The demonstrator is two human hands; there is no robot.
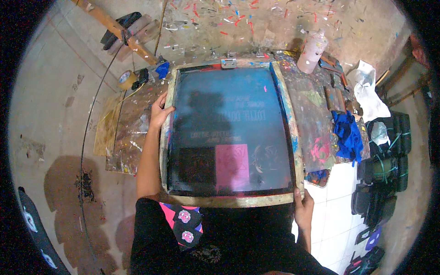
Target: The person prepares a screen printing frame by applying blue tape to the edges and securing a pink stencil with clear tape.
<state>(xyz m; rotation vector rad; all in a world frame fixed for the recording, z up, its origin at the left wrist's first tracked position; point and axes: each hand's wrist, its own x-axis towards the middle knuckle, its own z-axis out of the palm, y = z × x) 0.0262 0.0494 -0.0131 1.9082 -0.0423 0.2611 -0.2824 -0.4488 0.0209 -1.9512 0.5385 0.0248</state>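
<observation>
A wooden screen printing frame (220, 200) lies over the paint-stained bench, its far side at a metal hinge clamp (228, 63). Its dark mesh (229, 105) carries faint mirrored lettering and drawn shapes. Through the near part of the mesh show a pink rectangle (232, 161) and a dark one (197, 165) beside it. My left hand (161, 112) grips the frame's left rail, thumb on top. At the near right corner my right hand (303, 209) is closed on the wood, its thumb up against the edge. What lies beneath the frame is mostly hidden.
A cloudy plastic bottle (313, 52) stands at the back right, with a blue rag (348, 137) and white paper (368, 91) near the bench's right edge. A tape roll (126, 80) sits at the back left. Black bundles (382, 169) are stacked on the right.
</observation>
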